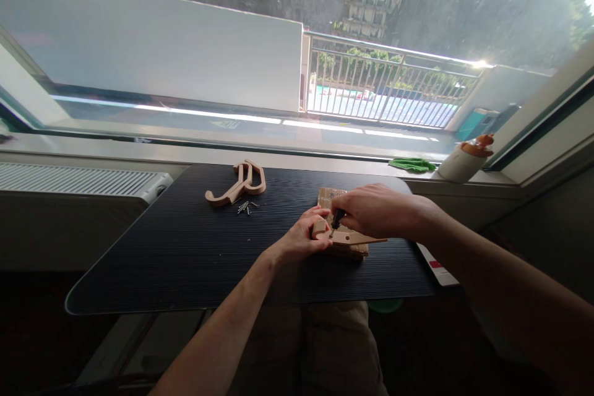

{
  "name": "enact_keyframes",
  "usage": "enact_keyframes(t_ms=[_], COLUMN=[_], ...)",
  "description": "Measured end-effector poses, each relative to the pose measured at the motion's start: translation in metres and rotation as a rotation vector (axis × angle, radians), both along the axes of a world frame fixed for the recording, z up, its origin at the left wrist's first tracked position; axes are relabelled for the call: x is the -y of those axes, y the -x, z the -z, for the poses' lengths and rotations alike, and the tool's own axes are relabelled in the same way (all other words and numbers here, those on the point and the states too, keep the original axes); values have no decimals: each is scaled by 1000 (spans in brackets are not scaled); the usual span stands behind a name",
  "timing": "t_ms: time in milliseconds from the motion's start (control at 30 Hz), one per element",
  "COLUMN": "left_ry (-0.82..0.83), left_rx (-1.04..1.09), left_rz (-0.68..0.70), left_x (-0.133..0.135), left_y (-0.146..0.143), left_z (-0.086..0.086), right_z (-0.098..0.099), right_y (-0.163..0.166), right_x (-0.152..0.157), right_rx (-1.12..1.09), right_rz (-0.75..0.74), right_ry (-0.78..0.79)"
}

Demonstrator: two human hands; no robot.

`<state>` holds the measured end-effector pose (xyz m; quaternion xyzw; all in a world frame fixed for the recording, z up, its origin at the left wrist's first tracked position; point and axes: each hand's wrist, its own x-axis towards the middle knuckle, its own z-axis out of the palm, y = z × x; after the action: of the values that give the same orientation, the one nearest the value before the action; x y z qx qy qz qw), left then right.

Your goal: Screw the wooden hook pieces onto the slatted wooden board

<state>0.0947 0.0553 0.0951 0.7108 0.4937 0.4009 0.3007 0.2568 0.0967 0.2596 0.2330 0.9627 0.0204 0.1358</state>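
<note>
My right hand (378,209) is closed around the dark handle of a screwdriver (338,218), held upright with its tip down at a pale wooden hook (348,238). The tip meets the wood close to my left fingers; whether a screw sits under it is too small to tell. My left hand (310,234) grips the curled end of this hook and presses it down. A dark hole shows in the hook's flat part. Underneath lies a piece of layered cardboard (357,252), partly covered by both hands.
More wooden hooks (239,185) lie at the table's back left, with several screws (245,206) beside them. The black table (185,260) stands against a windowsill holding a green cloth (412,164) and a white bottle (463,162). A radiator (83,182) is at left.
</note>
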Motion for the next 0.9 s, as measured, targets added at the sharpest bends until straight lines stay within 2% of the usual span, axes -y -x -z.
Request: enact_keyframes(t_ms=[633, 900], left_ry=[45, 31], left_rx=[10, 11], left_rz=[-30, -3], left_x=[0, 1], left_y=[0, 1], left_z=[2, -1], right_z=[-5, -2], right_y=[4, -1], right_x=[2, -1], right_rx=[74, -44], right_rz=[108, 6], right_ry=[-106, -40])
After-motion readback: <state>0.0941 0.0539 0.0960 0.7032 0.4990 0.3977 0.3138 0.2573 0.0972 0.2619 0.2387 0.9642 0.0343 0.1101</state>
